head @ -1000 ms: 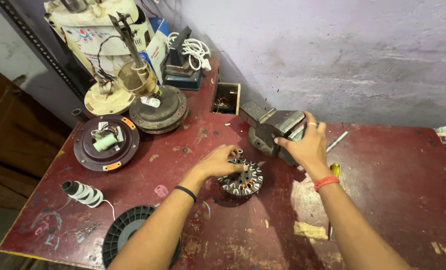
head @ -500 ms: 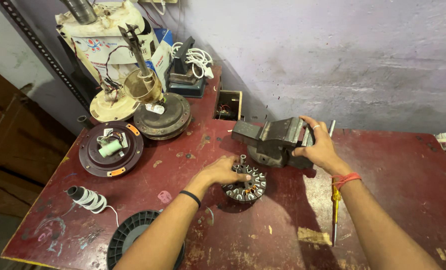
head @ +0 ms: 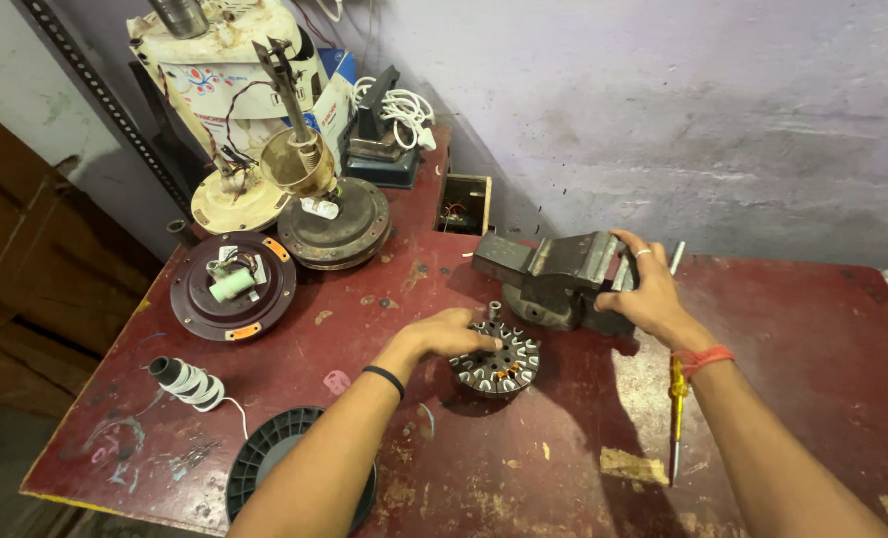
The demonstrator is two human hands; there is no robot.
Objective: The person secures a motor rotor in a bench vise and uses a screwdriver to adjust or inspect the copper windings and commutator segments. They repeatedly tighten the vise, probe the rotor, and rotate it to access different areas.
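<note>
Under left fingers [head: 479, 342]: stator [head: 497, 363].

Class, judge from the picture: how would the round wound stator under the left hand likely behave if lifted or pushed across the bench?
The stator looks like stacked metal with copper windings, so probably heavy for its size and stiff. It lies flat on the table, so a push would likely slide it rather than roll it. The exposed windings may be scratch-prone, so the left hand should grip the rim.

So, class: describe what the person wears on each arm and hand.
Both forearms are bare, with no sleeves in view. The left hand has a thin black band at the wrist. The right hand has a red-orange thread band at the wrist and a pale ring on one finger.
</note>
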